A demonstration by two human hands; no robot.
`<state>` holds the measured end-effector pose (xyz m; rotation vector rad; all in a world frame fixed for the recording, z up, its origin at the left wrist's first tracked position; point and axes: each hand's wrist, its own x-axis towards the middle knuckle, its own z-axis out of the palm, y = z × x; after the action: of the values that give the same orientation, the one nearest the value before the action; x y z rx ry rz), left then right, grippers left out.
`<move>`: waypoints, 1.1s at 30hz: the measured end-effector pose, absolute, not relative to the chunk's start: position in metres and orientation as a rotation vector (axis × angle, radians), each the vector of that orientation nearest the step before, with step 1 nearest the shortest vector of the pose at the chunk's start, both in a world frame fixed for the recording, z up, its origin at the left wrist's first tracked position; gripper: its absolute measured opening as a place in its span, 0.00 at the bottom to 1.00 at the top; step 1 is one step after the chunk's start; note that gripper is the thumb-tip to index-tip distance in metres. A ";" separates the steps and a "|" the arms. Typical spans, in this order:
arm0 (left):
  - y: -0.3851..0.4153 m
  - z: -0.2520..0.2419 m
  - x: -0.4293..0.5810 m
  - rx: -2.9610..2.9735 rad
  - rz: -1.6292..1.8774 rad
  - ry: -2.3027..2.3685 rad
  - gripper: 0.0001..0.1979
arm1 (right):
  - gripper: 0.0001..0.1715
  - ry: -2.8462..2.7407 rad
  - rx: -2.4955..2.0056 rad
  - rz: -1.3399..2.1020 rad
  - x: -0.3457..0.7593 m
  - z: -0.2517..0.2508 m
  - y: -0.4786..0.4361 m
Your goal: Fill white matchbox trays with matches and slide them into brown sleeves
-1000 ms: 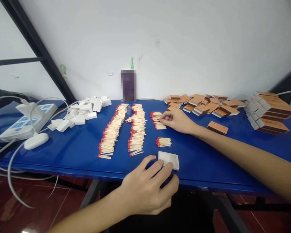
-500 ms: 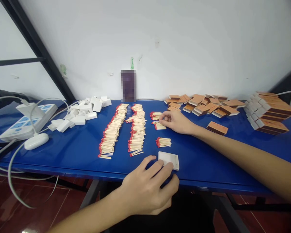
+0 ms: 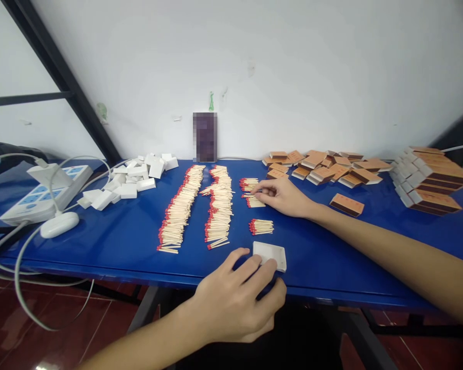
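Note:
My left hand [image 3: 241,295] reaches in from the lower left, fingers apart. Its fingertips rest at the near side of a white matchbox tray [image 3: 275,252] without wrapping round it. Farther back, my right hand [image 3: 283,195] has thumb and forefinger drawn together on matches [image 3: 257,202] in a small group; the exact number between the fingertips is hidden. Just behind lies another small group of matches [image 3: 249,183]. A separate bunch of red-headed matches [image 3: 262,226] sits between the tray and my right hand.
Two long rows of matches [image 3: 180,210] lie left of the small groups. White trays [image 3: 129,190] are heaped at the back left, beside a power strip [image 3: 46,195] with cables. Orange matchbox sleeves [image 3: 324,167], one single sleeve [image 3: 347,204] and stacked matchboxes [image 3: 432,174] occupy the right.
My right hand's fingertips have shifted slightly toward the match heads of the small group. My left hand and the tray stay put; the whole view has drifted a little.

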<state>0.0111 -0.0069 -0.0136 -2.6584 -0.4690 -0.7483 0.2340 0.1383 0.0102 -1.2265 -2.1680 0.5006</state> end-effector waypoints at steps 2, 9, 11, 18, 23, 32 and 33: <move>-0.007 -0.014 0.011 -2.656 -0.750 -0.465 0.14 | 0.18 -2.182 -1.216 0.493 0.235 0.009 0.138; -0.008 -0.013 0.011 -2.654 -0.750 -0.465 0.14 | 0.18 -2.220 -1.223 0.448 0.237 0.006 0.139; -0.007 -0.013 0.011 -2.651 -0.750 -0.463 0.14 | 0.18 -2.221 -1.228 0.427 0.236 0.006 0.139; -0.006 -0.014 0.011 -2.656 -0.748 -0.455 0.13 | 0.16 -2.233 -1.225 0.390 0.235 0.007 0.138; -0.006 -0.014 0.011 -2.655 -0.751 -0.447 0.14 | 0.15 -2.230 -1.246 0.382 0.234 0.009 0.136; -0.007 -0.014 0.011 -2.654 -0.737 -0.448 0.14 | 0.11 -2.210 -1.273 0.379 0.235 0.007 0.138; -0.007 -0.014 0.011 -2.655 -0.738 -0.446 0.14 | 0.11 -2.203 -1.270 0.385 0.235 0.007 0.138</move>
<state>0.0107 -0.0068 -0.0136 -2.6545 -0.4460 -0.7376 0.2350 0.1381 0.0071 -1.2699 -2.2035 0.3849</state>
